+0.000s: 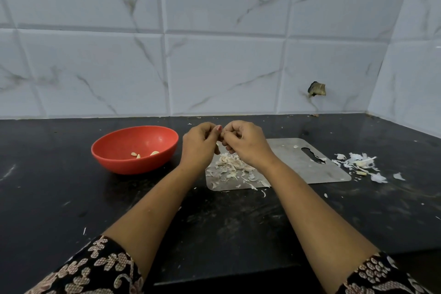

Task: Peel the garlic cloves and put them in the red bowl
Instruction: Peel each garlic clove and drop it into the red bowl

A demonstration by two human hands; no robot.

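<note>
Peeling goes best when one grip pins the garlic clove steady while the other's nail lifts the skin at one end and strips it off in long pieces, with the work kept over the board so scraps land on the heap. The left grip (200,143) and right grip (243,143) meet fingertip to fingertip above the steel board (286,150). Both have their fingers curled in, pinching something small between them. It is probably the clove, though the fingers hide it. Below them lies a pile of papery skins (229,164). The red bowl (133,166) sits on the dark tabletop (71,198) just left of the left grip and holds a few pale, smooth peeled cloves (138,155). Past the board's right end, loose skins and what look like unpeeled cloves (361,164) lie scattered.
</note>
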